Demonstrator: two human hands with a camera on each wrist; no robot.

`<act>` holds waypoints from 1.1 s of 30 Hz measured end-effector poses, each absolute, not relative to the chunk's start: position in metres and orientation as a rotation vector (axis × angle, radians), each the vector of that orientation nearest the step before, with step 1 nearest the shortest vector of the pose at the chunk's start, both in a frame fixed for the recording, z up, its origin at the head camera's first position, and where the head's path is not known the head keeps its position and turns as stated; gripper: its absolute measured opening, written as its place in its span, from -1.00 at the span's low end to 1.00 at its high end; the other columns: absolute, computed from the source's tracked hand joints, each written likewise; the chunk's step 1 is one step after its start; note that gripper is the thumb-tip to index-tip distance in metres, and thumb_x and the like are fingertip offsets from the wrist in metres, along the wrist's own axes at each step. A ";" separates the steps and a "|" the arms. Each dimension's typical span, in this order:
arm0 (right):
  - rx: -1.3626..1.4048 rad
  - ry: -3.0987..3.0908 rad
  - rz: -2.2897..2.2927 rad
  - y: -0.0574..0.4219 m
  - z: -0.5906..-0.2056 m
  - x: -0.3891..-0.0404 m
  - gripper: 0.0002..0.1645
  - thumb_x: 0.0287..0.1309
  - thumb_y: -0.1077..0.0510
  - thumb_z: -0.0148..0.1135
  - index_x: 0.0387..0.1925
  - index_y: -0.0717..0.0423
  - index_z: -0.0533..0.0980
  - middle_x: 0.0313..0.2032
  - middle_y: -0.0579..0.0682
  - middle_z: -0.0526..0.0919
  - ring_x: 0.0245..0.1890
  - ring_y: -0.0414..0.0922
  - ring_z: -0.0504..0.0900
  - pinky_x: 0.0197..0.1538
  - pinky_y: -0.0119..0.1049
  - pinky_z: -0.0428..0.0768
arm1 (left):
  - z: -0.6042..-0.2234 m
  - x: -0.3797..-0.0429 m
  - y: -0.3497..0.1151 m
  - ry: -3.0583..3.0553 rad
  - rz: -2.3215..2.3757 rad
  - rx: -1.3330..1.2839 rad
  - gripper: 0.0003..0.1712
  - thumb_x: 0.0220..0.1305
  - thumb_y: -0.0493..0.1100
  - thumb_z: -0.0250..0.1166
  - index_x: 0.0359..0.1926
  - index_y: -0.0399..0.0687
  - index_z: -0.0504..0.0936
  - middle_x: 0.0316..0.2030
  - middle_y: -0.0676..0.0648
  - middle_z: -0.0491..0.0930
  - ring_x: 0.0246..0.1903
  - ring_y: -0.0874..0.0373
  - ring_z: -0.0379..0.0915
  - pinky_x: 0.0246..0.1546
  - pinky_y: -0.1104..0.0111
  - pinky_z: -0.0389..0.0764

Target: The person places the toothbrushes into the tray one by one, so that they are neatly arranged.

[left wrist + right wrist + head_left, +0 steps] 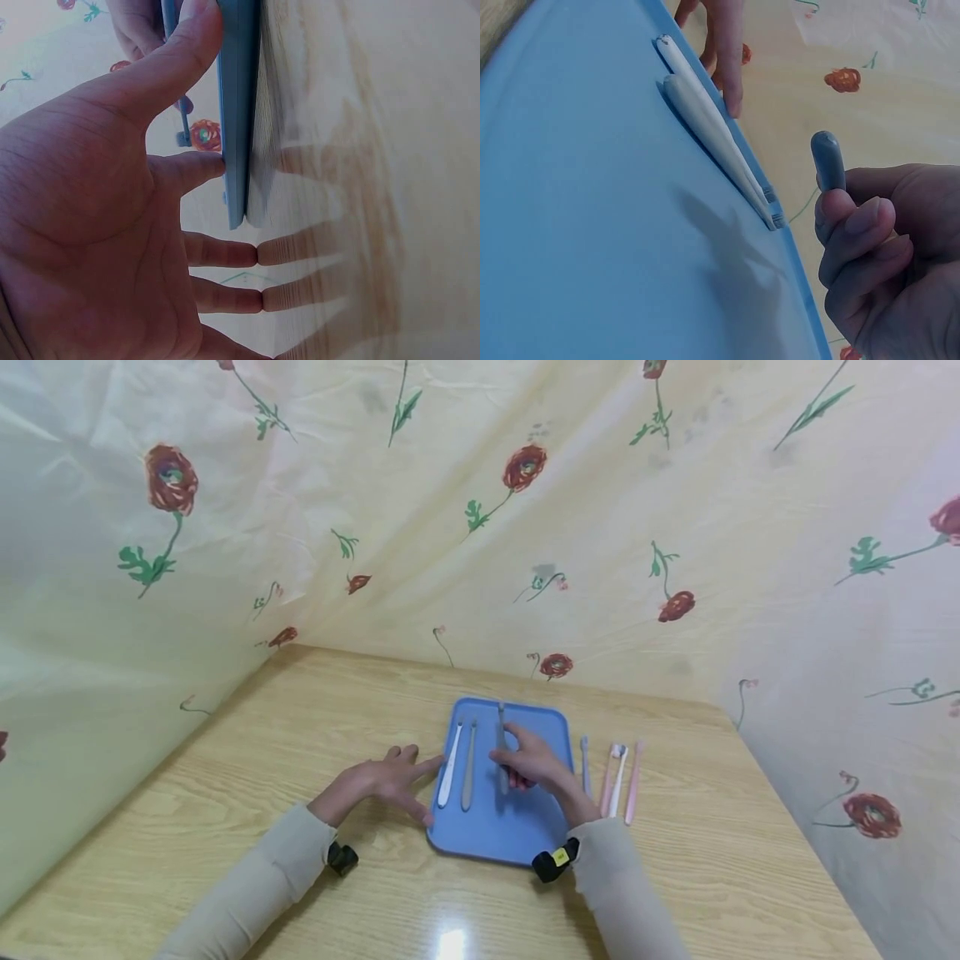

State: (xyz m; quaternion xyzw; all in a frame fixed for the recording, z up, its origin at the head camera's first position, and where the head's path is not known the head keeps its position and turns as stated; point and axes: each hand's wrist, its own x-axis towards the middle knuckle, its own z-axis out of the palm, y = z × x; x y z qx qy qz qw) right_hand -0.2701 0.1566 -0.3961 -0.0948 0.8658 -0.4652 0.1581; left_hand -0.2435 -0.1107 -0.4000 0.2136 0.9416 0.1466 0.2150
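Observation:
My right hand (531, 760) pinches a grey-blue toothbrush (502, 724) over the blue tray (491, 845). The rounded handle end (828, 159) sticks out from the curled fingers in the right wrist view, and a shadow falls on the tray below. A white toothbrush (450, 770) and a grey toothbrush (469, 768) lie side by side along the tray's left part, bristle heads at the far end. With fingers spread, my left hand (388, 783) rests at the tray's left edge; its thumb and index finger touch the rim in the left wrist view.
Right of the tray, on the wooden table (712, 860), lie a blue-violet toothbrush (586, 764), a white toothbrush (618, 783) and pink toothbrushes, one of them outermost (634, 785). A flowered cloth (420, 527) hangs behind and along both sides.

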 end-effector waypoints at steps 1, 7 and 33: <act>-0.266 2.479 -1.325 0.156 -0.397 -0.270 -0.11 0.39 0.09 0.18 0.58 0.06 -0.02 -0.77 -0.09 0.51 -0.81 -0.23 0.41 -0.68 -0.37 0.36 | -0.400 -0.243 -0.111 2.612 0.406 0.596 0.26 0.01 0.35 0.47 0.60 0.25 -0.04 0.52 -0.35 -0.04 0.42 -0.28 0.00 0.25 -0.31 0.33; -0.239 2.483 -1.308 0.151 -0.397 -0.271 -0.10 0.39 0.06 0.20 0.59 0.03 -0.01 -0.76 -0.08 0.51 -0.81 -0.23 0.42 -0.68 -0.38 0.38 | -0.400 -0.244 -0.110 2.626 0.385 0.607 0.27 0.01 0.38 0.46 0.60 0.27 -0.05 0.53 -0.34 -0.05 0.46 -0.31 -0.04 0.18 -0.28 0.41; -0.244 2.442 -1.283 0.135 -0.414 -0.275 -0.10 0.39 0.09 0.19 0.58 0.13 -0.03 -0.76 -0.08 0.49 -0.82 -0.25 0.41 -0.71 -0.42 0.40 | -0.401 -0.244 -0.112 2.627 0.380 0.604 0.27 -0.02 0.39 0.47 0.60 0.28 -0.03 0.49 -0.33 0.03 0.39 -0.26 0.05 0.05 -0.18 0.50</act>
